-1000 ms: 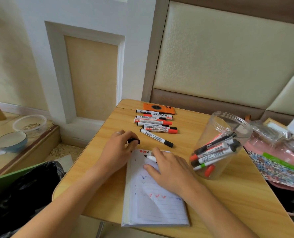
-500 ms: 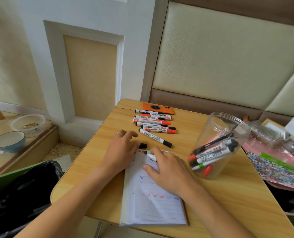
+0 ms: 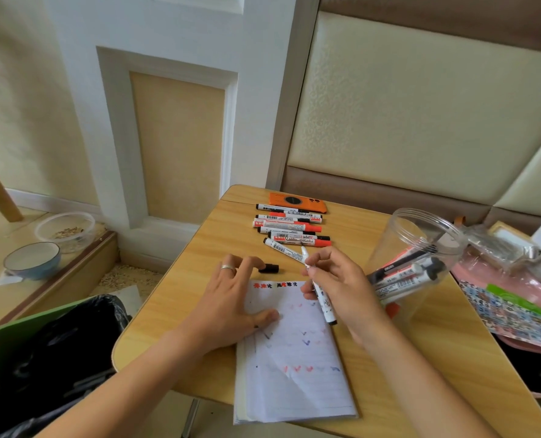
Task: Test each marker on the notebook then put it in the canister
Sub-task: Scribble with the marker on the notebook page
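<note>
A lined notebook [image 3: 294,358] lies open on the wooden table, with small red, blue and black test marks on its page. My right hand [image 3: 342,286] holds an uncapped white marker [image 3: 323,301] above the page, its black end pointing toward me. The marker's black cap [image 3: 270,268] lies on the table by my left fingertips. My left hand [image 3: 228,305] rests flat, its fingers spread, with the thumb on the notebook's left part. Several capped markers [image 3: 289,227] lie in a row at the table's far side. The clear canister [image 3: 414,267] at the right holds several markers.
An orange phone [image 3: 297,202] lies beyond the marker row. A pink tray with clutter [image 3: 515,289] sits right of the canister. A black-lined green bin [image 3: 48,352] stands left of the table. Two bowls [image 3: 32,259] rest on the floor step at the left.
My right hand lifted off the page and turned the uncapped marker upward. My left hand let go of the black cap, which now lies on the table, and spread flat onto the notebook.
</note>
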`<state>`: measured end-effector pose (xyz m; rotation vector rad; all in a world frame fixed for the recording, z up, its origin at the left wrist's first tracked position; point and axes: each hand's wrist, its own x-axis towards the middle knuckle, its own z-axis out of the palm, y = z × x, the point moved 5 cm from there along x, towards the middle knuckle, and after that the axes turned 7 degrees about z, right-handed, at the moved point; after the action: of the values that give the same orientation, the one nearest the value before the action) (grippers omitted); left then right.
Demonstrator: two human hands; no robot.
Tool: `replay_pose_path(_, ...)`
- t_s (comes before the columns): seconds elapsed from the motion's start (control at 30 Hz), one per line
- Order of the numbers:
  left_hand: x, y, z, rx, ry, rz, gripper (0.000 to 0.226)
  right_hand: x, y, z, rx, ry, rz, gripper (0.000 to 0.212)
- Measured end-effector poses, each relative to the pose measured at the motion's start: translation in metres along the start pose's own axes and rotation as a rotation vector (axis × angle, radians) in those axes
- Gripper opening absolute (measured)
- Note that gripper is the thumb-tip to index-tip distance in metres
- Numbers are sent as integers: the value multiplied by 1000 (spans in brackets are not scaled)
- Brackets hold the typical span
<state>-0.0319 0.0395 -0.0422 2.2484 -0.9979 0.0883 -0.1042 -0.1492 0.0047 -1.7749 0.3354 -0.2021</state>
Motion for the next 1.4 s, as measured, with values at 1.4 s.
replay_pose_path(1.4,-7,37,23,272,-242,143,68,40,37,-3,-185,129,87,11)
